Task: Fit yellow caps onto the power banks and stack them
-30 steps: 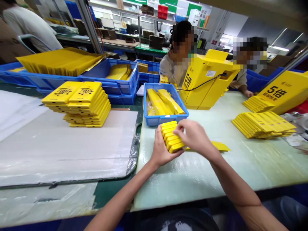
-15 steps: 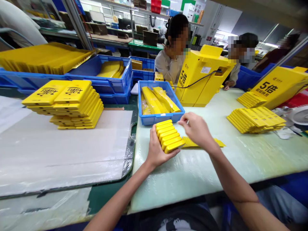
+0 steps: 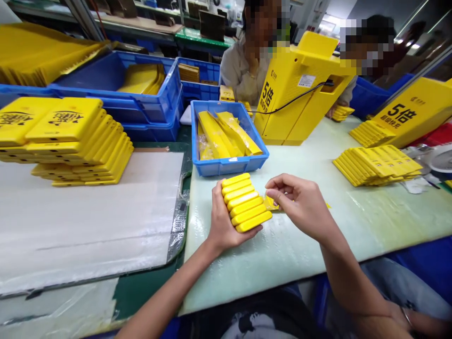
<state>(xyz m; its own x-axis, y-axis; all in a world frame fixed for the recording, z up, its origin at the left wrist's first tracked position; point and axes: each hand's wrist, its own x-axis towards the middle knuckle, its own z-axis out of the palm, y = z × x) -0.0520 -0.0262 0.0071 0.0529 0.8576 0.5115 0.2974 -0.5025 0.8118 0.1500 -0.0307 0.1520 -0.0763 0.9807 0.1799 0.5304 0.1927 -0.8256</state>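
My left hand is wrapped round a stack of several yellow power banks, held tilted above the pale green mat with their rounded ends up. To its right, my right hand hovers with thumb and forefinger pinched together and the other fingers curled. Whatever is between those fingertips, if anything, is too small to make out. Behind and below the right hand lies a thin yellow strip, mostly hidden by it. Just beyond both hands sits a blue bin holding yellow strips and clear plastic.
Stacked power banks stand on a white sheet at left, with blue crates behind. More yellow power banks lie at right. Big yellow cabinets stand at the back, one trailing a black cable. Two people sit across the table.
My view has shifted, so the left stacks sit further left. My right hand has turned, its curled fingers now showing more. The left hand keeps its hold on the power banks.
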